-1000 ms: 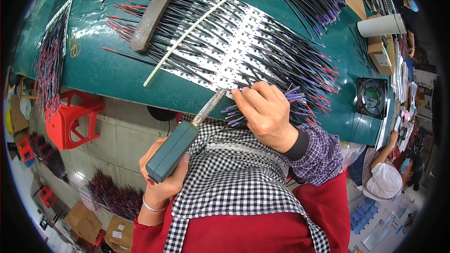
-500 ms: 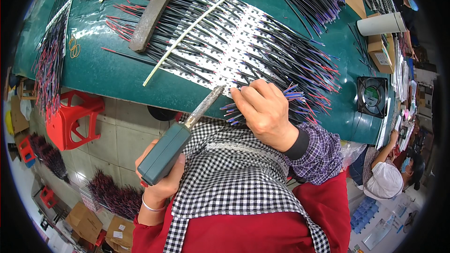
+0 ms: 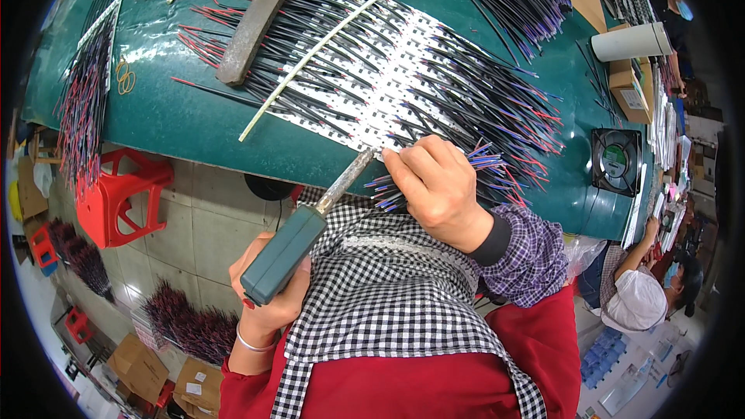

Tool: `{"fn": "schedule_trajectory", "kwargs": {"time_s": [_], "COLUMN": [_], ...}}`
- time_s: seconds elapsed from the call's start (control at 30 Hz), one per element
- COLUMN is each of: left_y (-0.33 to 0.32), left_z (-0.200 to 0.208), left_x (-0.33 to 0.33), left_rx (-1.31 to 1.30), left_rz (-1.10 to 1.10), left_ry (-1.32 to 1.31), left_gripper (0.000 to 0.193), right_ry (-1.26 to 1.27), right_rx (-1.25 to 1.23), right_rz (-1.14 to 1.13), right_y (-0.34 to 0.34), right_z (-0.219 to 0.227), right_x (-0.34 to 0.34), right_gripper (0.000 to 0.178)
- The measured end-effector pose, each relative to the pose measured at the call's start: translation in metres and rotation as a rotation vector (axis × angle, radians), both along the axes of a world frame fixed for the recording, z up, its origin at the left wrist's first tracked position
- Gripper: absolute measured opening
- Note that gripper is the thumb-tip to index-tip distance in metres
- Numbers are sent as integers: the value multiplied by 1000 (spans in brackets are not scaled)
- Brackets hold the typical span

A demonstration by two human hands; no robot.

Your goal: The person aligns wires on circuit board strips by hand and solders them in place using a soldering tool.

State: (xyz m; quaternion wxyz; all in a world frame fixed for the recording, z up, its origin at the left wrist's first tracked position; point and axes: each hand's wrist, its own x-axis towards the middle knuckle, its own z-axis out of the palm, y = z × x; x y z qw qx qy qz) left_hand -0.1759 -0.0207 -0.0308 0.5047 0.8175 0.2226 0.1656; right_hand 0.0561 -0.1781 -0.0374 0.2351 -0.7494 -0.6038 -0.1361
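Observation:
My left hand is wrapped round the dark green handle of a soldering iron. Its metal barrel slants up to the right, and the tip meets the near edge of a white circuit board panel. Just right of that tip, my right hand is closed in a pinch at the panel's corner. Black wires with blue and red ends stick out on both sides of this hand, apparently held in it; its palm is hidden. Rows of black wires spread from both sides of the panel.
A dark bar and a thin pale strip lie across the left wires. More wire bundles sit at the far right of the green table, with a black fan nearer. A red stool stands left; another person is at right.
The soldering iron and my left hand have shifted slightly right and down, the tip now lower at the panel's edge. My right hand stays almost where it was.

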Motion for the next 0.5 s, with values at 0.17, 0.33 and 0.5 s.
{"fn": "schedule_trajectory", "kwargs": {"time_s": [0.17, 0.33, 0.5], "left_y": [2, 2, 3], "left_z": [-1, 1, -5], "left_x": [-2, 0, -5], "left_rx": [-2, -13, -8], "left_rz": [-30, -14, 15], "left_ry": [23, 11, 14], "left_gripper": [19, 19, 21], "right_ry": [-31, -24, -14], "right_rx": [6, 12, 4], "right_rz": [15, 41, 38], "right_y": [1, 0, 2], "right_z": [-3, -3, -3], "right_x": [-1, -2, -2], "right_gripper": [29, 32, 32]}}
